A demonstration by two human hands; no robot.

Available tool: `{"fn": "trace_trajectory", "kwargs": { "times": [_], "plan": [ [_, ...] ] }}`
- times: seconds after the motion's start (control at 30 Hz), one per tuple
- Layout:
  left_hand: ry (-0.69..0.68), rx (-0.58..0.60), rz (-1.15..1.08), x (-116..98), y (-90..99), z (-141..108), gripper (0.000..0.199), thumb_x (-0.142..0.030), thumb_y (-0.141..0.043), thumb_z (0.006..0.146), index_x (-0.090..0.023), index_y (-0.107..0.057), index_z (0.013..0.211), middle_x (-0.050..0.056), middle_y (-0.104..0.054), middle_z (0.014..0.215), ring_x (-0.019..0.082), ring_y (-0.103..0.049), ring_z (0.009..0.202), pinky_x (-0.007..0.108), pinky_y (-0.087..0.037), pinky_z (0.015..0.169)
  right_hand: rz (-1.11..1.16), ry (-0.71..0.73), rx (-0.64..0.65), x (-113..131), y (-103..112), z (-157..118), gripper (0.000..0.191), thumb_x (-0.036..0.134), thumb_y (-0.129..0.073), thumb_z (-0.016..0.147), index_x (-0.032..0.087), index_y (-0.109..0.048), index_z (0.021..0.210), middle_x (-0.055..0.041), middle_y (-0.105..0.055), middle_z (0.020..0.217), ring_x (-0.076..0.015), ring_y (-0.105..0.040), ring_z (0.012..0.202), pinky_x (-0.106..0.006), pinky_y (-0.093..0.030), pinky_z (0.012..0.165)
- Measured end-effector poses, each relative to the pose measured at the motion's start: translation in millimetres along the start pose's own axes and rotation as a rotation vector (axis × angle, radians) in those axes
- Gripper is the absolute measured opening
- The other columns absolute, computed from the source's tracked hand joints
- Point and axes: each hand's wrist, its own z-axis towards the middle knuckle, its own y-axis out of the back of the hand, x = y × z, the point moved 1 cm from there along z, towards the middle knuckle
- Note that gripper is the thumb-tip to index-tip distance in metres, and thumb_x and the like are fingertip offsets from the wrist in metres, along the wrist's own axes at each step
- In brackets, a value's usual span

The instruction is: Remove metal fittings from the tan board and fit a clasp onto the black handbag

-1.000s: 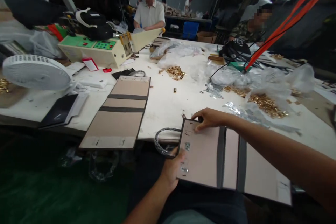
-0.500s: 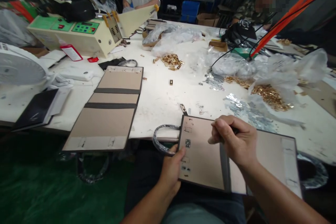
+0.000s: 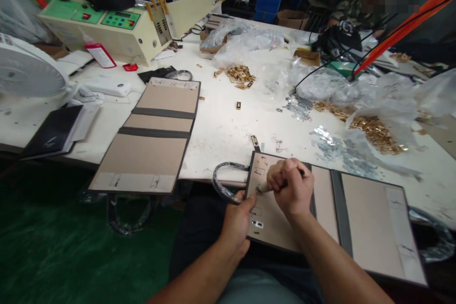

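A flat bag panel (image 3: 370,209), lined in beige board with dark fold strips, lies across my lap and against the table's front edge. My left hand (image 3: 237,221) grips its left edge, thumb on top. Over the same end, my right hand (image 3: 294,183) is closed around a slim tool whose dark end (image 3: 302,172) shows above the fist; the rest is mostly hidden. Beneath the fist, a pale tip touches the board near a small metal fitting. Lower down sits a silver plate (image 3: 257,223). A plastic-wrapped handle (image 3: 224,178) loops out beside my left hand.
A second bag panel (image 3: 142,154) lies open to the left. Gold fittings (image 3: 240,76), silver plates (image 3: 326,140) and a plastic bag of gold pieces (image 3: 377,133) cover parts of the table. A cream machine (image 3: 124,35) and a fan (image 3: 28,66) stand left. Two people sit beyond.
My right hand has moved down and left, from above the panel onto the fitting near my left hand. The panel's right part is more exposed. The camera view has shifted slightly.
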Motion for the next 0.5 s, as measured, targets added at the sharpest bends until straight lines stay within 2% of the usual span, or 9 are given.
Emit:
{"fn": "trace_trajectory", "kwargs": {
  "times": [0.1,0.2,0.27,0.33,0.4,0.5],
  "plan": [
    [0.004,-0.003,-0.01,0.1,1.4,0.2,0.044,-0.037,-0.092,0.059,-0.017,-0.066,0.088,0.002,-0.072,0.068,0.02,-0.069,0.062,0.029,-0.052,0.063,-0.068,-0.055,0.08,-6.6,-8.6,1.0,0.044,0.038,-0.067,0.099,0.022,-0.044,0.065,0.0073,-0.042,0.053,-0.0085,-0.041,0.044,-0.023,-0.035,0.043],
    [-0.001,0.0,0.017,-0.7,1.8,-1.2,0.044,-0.039,-0.091,0.06,-0.017,-0.067,0.091,0.003,-0.073,0.07,0.019,-0.068,0.062,0.029,-0.051,0.062,-0.114,0.013,0.185,3.0,-19.8,7.7,0.045,0.038,-0.067,0.098,0.022,-0.045,0.063,0.0065,-0.044,0.051,-0.0093,-0.042,0.044,-0.024,-0.036,0.045],
    [-0.013,0.003,0.023,-1.6,1.9,-2.3,0.044,-0.039,-0.09,0.06,-0.017,-0.068,0.091,0.004,-0.074,0.072,0.019,-0.068,0.063,0.029,-0.051,0.063,-0.214,0.049,0.247,7.7,-25.4,11.3,0.046,0.042,-0.069,0.097,0.022,-0.046,0.062,0.0056,-0.046,0.051,-0.01,-0.043,0.046,-0.025,-0.036,0.046],
    [-0.015,0.004,0.002,-2.0,2.2,-3.0,0.043,-0.038,-0.091,0.059,-0.017,-0.067,0.089,0.004,-0.074,0.071,0.019,-0.068,0.063,0.028,-0.05,0.063,-0.37,0.012,0.303,7.1,-26.8,12.5,0.048,0.044,-0.068,0.097,0.021,-0.049,0.059,0.0043,-0.048,0.051,-0.0102,-0.044,0.047,-0.025,-0.035,0.046],
    [0.002,0.002,-0.023,-1.6,2.7,-3.3,0.043,-0.037,-0.09,0.058,-0.018,-0.065,0.087,0.003,-0.074,0.07,0.019,-0.068,0.062,0.029,-0.05,0.063,-0.446,-0.035,0.32,5.2,-24.3,11.7,0.047,0.041,-0.068,0.097,0.021,-0.05,0.058,0.0038,-0.05,0.052,-0.0101,-0.044,0.047,-0.025,-0.035,0.046],
    [0.013,0.002,-0.006,-0.9,3.0,-3.0,0.041,-0.038,-0.089,0.06,-0.018,-0.066,0.088,0.004,-0.074,0.072,0.019,-0.068,0.063,0.029,-0.05,0.063,-0.293,0.023,0.27,6.1,-18.9,7.3,0.044,0.037,-0.066,0.098,0.022,-0.049,0.061,0.0052,-0.047,0.052,-0.0107,-0.044,0.045,-0.026,-0.037,0.046]
  ]
}}
